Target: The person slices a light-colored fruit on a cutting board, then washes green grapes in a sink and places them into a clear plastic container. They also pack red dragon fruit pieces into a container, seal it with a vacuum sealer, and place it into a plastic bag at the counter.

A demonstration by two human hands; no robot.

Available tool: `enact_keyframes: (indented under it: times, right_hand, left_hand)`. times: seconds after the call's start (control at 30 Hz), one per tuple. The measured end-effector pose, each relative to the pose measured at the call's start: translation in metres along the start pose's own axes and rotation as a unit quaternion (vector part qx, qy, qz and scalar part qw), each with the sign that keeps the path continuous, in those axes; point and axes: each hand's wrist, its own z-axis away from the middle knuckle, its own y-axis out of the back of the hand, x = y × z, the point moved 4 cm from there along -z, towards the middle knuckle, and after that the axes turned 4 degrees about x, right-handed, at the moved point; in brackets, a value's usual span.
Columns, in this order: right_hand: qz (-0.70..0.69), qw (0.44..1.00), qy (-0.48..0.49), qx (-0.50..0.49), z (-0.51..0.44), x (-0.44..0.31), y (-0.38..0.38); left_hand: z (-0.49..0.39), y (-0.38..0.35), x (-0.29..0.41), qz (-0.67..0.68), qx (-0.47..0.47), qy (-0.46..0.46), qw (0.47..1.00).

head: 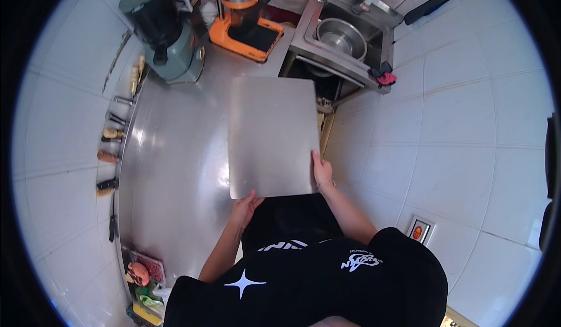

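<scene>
A flat rectangular metal board [274, 136] is held in front of my body, its far part over the right edge of the steel counter [175, 151]. My left hand [247, 208] grips the near left corner, with the thumb on top and the other fingers partly hidden beneath. On the right edge, low down, my right hand [322, 169] holds the board, its thumb along the top face and its fingers mostly hidden under it.
A green juicer [175, 42] and an orange manual press [245, 42] stand at the counter's far end. Beyond the board is a steel sink [381, 42] holding a metal pot [342, 40]. Knives and brushes [107, 156] line the left wall; packed food [149, 268] lies near left.
</scene>
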Motion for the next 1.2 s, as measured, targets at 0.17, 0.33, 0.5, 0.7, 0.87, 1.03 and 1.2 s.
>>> enact_keyframes:
  times: [0.17,0.33,0.5,0.7,0.87,1.03,1.2]
  right_hand:
    - [-0.159,0.981,-0.076,0.087,-0.031,-0.034,0.062]
    - [-0.241,0.96,-0.09,0.111,-0.129,-0.082,0.099]
    - [-0.239,0.961,-0.085,0.108,-0.25,-0.107,0.103]
    - [0.158,0.986,0.044,0.006,-0.336,-0.138,0.127]
    - [0.126,0.969,0.192,0.089,-0.407,-0.221,0.17]
    - [0.064,0.859,0.476,0.179,-0.511,-0.374,0.126]
    - [0.105,0.951,0.29,0.01,-0.545,-0.405,0.09]
  left_hand:
    - [-0.068,-0.09,0.034,-0.119,-0.044,0.032,0.991]
    - [-0.184,-0.204,0.072,-0.113,-0.183,-0.044,0.976]
    - [-0.279,-0.283,0.096,-0.131,-0.154,-0.01,0.979]
    - [-0.349,-0.317,0.087,-0.09,-0.087,0.052,0.991]
    - [-0.384,-0.341,0.085,-0.093,-0.059,0.084,0.99]
    - [-0.401,-0.37,0.093,-0.125,-0.067,0.058,0.988]
    - [-0.388,-0.338,0.088,-0.195,-0.025,0.113,0.974]
